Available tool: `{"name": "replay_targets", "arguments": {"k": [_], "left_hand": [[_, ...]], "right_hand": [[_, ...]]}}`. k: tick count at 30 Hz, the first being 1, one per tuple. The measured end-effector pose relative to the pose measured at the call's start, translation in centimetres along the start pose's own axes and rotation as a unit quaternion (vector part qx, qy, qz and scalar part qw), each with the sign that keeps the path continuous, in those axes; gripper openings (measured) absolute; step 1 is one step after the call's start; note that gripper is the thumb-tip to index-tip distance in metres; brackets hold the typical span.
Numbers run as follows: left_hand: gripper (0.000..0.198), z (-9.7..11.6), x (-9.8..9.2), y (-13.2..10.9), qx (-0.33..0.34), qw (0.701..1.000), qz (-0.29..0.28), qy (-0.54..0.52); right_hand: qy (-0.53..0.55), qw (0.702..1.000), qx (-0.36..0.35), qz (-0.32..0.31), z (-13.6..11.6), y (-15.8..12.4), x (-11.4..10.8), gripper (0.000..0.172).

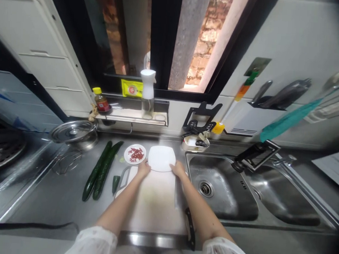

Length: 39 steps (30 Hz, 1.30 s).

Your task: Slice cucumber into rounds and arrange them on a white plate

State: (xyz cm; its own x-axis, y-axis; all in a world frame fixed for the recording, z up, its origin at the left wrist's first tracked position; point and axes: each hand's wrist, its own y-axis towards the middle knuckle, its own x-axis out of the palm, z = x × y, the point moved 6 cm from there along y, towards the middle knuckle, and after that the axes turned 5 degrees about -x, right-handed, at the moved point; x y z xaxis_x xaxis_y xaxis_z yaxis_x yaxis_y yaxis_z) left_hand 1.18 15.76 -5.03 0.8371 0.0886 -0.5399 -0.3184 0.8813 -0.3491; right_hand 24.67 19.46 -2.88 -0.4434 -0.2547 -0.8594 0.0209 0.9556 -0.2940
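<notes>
Both my hands reach forward over a white cutting board (152, 201) on the steel counter. My left hand (143, 168) grips the near left edge of a white square plate (161, 158), and my right hand (177, 168) grips its near right edge. The plate sits at the far end of the board and looks bare. A small round dish of red chopped pieces (135, 154) stands just left of the plate. Two long cucumbers (101, 169) lie side by side further left, with a short green piece (115, 183) beside them.
A knife with a black handle (190, 227) lies at the board's right edge. The steel sink (221, 189) is on the right with a tap (256, 155) behind it. A lidded pot (73, 132), a bottle (101, 100) and a spray bottle (148, 89) stand at the back.
</notes>
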Motion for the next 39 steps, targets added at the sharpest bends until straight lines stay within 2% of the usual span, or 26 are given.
{"name": "replay_targets", "arguments": {"k": [5,11,15,18,20,24,27,31,34,39], "left_hand": [[0.042,0.8,-0.2,-0.2,0.012,0.999,0.008,0.035],[0.044,1.3,-0.6,-0.6,0.02,0.999,0.015,0.036],[0.05,1.5,-1.5,-2.1,0.035,0.997,0.037,0.059],[0.047,1.4,-2.7,-4.3,0.094,0.992,0.056,0.06],[0.041,0.7,-4.1,-5.9,0.134,0.987,0.072,0.046],[0.031,-2.9,-8.1,-8.2,0.151,0.98,0.123,0.046],[0.029,-5.6,-11.6,-9.1,0.153,0.971,0.174,0.058],[0.03,-8.0,-15.0,-9.6,0.138,0.953,0.226,0.145],[0.036,-9.1,-16.1,-9.6,0.104,0.947,0.237,0.189],[0.043,-9.8,-15.9,-9.1,0.054,0.953,0.205,0.218]], "right_hand": [[-0.065,0.997,0.025,-0.033,-0.9,0.0,-0.4,0.044],[-0.086,0.995,0.025,-0.042,-2.0,-1.1,-1.4,0.045],[-0.089,0.995,0.044,-0.012,-2.7,-3.0,-2.7,0.048],[-0.08,0.996,0.012,0.042,-3.1,-5.6,-4.0,0.052],[-0.061,0.997,-0.011,0.047,-2.6,-7.8,-4.3,0.051],[-0.026,0.999,-0.013,0.043,0.3,-12.5,-4.0,0.044],[-0.031,0.999,-0.002,0.037,2.6,-15.6,-3.2,0.038],[-0.068,0.997,-0.007,0.025,3.9,-18.6,-2.1,0.029],[-0.09,0.996,0.014,0.017,4.4,-19.7,-1.6,0.024],[-0.094,0.995,0.022,0.006,4.8,-19.9,-0.8,0.022]]}}
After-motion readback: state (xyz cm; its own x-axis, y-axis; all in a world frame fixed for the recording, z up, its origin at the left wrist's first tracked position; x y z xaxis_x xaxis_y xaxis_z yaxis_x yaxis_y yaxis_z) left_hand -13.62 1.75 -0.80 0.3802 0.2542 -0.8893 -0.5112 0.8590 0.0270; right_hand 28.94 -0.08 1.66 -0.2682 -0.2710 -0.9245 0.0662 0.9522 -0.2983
